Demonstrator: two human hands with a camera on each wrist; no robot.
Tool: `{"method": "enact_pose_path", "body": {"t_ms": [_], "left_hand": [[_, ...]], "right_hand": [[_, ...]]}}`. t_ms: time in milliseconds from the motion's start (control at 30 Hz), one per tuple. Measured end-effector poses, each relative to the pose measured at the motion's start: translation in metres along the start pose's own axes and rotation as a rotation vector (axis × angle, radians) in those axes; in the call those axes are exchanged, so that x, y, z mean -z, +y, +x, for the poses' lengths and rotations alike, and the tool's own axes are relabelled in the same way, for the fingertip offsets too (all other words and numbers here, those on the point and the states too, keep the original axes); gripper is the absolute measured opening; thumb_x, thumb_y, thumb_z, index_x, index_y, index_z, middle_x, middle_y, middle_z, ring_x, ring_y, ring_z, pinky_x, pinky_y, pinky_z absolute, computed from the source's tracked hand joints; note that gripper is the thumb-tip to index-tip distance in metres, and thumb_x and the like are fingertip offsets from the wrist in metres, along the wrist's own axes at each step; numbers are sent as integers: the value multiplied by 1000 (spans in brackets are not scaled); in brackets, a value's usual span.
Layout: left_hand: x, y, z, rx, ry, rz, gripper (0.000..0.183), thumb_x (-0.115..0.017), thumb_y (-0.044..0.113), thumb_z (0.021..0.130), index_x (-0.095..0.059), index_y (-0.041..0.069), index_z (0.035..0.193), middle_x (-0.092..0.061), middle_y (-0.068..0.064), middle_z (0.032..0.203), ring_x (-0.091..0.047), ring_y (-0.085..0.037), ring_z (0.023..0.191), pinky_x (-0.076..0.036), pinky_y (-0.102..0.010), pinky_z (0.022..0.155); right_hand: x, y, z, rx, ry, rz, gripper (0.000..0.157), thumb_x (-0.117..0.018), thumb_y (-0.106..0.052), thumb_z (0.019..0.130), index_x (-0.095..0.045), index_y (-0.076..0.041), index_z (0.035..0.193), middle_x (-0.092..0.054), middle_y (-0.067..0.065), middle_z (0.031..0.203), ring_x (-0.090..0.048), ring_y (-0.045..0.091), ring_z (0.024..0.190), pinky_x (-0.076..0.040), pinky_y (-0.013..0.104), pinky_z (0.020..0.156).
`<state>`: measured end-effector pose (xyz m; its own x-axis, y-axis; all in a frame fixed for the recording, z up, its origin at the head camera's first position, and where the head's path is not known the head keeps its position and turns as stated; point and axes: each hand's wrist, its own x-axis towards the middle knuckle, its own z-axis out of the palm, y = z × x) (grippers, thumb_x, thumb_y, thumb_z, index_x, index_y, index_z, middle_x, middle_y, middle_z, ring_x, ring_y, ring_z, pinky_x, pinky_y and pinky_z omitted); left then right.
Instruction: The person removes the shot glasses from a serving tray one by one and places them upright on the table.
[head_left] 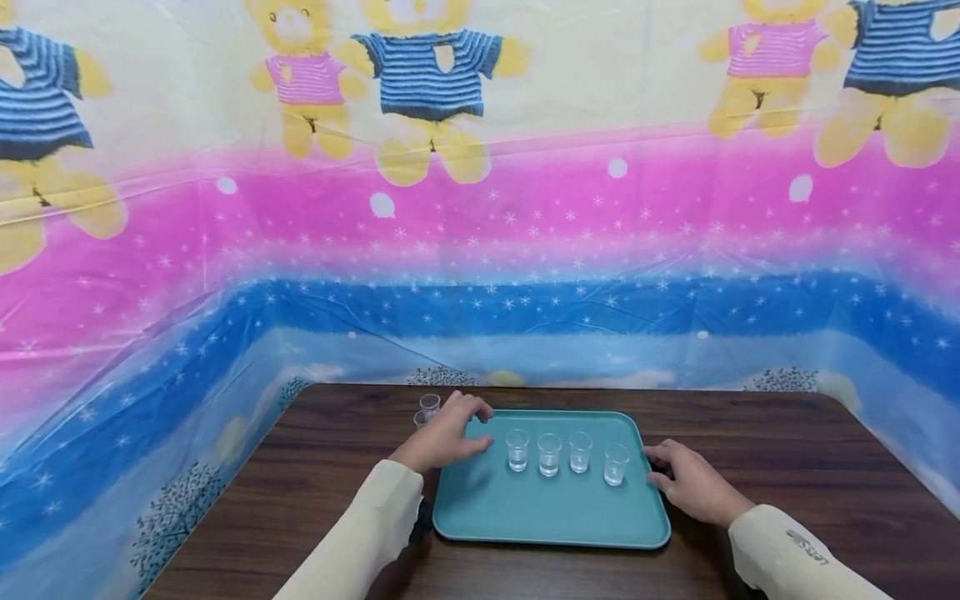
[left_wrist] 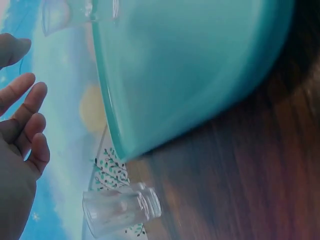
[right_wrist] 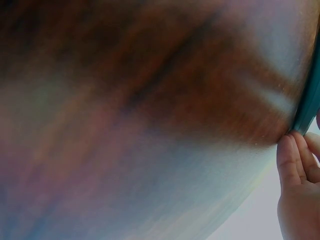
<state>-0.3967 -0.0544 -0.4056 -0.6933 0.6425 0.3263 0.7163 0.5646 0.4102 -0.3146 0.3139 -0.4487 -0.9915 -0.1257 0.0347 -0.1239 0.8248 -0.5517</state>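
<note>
A teal tray [head_left: 555, 517] lies on the dark wooden table, with several small clear shot glasses [head_left: 550, 455] standing upright in an uneven row across it. My left hand [head_left: 447, 433] hovers over the tray's left edge, thumb and fingers spread apart with nothing between them. In the left wrist view its fingers [left_wrist: 35, 100] are loosely bent, away from the glasses. Just behind that hand, off the tray, shot glasses [head_left: 429, 405] stand on the table, partly hidden by it. My right hand [head_left: 697, 483] holds the tray's right rim between fingertips and thumb.
The wooden table [head_left: 787, 467] extends on both sides of the tray. A patterned cloth [head_left: 525, 308] with bears and snowflakes hangs behind the table and along its sides.
</note>
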Motion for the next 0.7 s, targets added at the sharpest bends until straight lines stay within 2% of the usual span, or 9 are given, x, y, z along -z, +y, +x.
{"method": "enact_pose_path", "body": {"t_ms": [133, 267, 500, 700], "left_hand": [[-3, 5, 3, -17, -26, -3, 28, -71, 18, 86, -61, 7, 110, -58, -4, 103, -45, -16, 93, -44, -36, 79], [-8, 11, 6, -3, -66, 1, 29, -70, 21, 87, -62, 7, 111, -59, -4, 102, -45, -15, 92, -43, -35, 79], [-13, 18, 10, 28, -111, -24, 33, -69, 23, 88, -62, 6, 115, -57, -4, 103, -49, -24, 96, -44, -33, 79], [-16, 22, 12, 6, -126, -18, 34, -68, 24, 89, -61, 5, 116, -54, -2, 101, -49, -24, 96, -44, -31, 77]], "right_hand": [[-1, 1, 0, 2, 4, -4, 42, -64, -4, 89, -54, 2, 129, -53, 3, 98, -54, 15, 87, -47, 34, 69], [-1, 1, 0, 11, 3, -6, 42, -64, -4, 89, -54, 3, 129, -53, 3, 97, -54, 15, 87, -46, 34, 69], [0, 0, -1, 7, 0, -4, 42, -64, -4, 89, -54, 3, 129, -54, 4, 99, -55, 15, 88, -47, 35, 70], [0, 1, 0, 10, -3, -7, 42, -64, -4, 89, -54, 4, 129, -54, 4, 99, -55, 16, 88, -48, 35, 70]]}}
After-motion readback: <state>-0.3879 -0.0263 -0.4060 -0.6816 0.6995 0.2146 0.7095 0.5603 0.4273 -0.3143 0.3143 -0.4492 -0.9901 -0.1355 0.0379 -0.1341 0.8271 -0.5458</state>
